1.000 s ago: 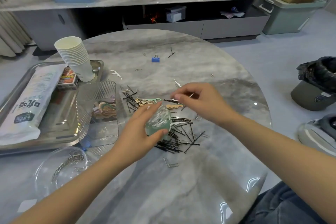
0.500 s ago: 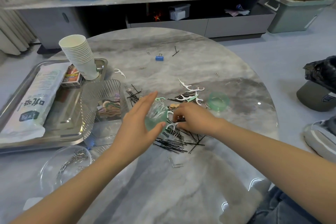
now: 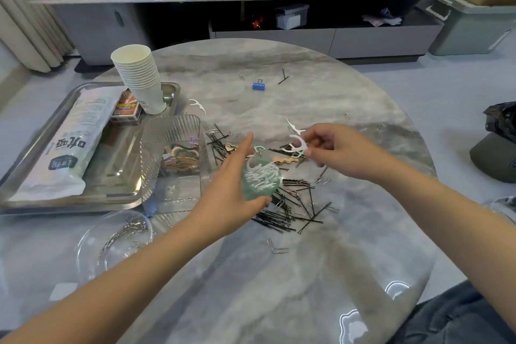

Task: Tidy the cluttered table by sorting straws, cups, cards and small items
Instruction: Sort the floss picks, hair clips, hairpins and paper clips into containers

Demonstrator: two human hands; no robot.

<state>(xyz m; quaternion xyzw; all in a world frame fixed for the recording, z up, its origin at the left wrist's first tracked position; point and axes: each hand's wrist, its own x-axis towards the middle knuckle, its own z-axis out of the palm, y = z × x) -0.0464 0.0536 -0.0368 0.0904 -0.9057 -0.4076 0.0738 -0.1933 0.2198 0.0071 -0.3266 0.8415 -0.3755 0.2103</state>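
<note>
My left hand (image 3: 223,193) curls round a small pale-green translucent plastic tub (image 3: 260,179) full of white floss picks, held tilted above the round grey marble desk (image 3: 307,274); the thumb lies under the tub and the fingers stretch up its far side, so most of its wall is hidden from me; my right hand (image 3: 339,152) is raised just beside it, thumb and forefinger pinching a small bunch of white plastic floss picks (image 3: 296,146), though how many I cannot make out; the other fingers are curled loosely.

Below both hands lies a scattered heap of black hairpins (image 3: 290,204) mixed with silver paper clips; a tan wavy hair clip (image 3: 286,160) shows between the hands, partly covered; another white floss pick (image 3: 197,105) lies alone near the metal tray (image 3: 117,176); a blue binder clip (image 3: 258,86) sits well apart at the far side of the desk.

The tray, cut off at the left edge, carries a long white packet with printed characters (image 3: 69,142), a small red and black box (image 3: 127,109) and a stack of white paper cups (image 3: 141,78); a ribbed clear plastic box (image 3: 173,159) against the tray holds coloured clips whose shapes blur through the wall; a clear round bowl (image 3: 111,243) near me holds silver clips.
</note>
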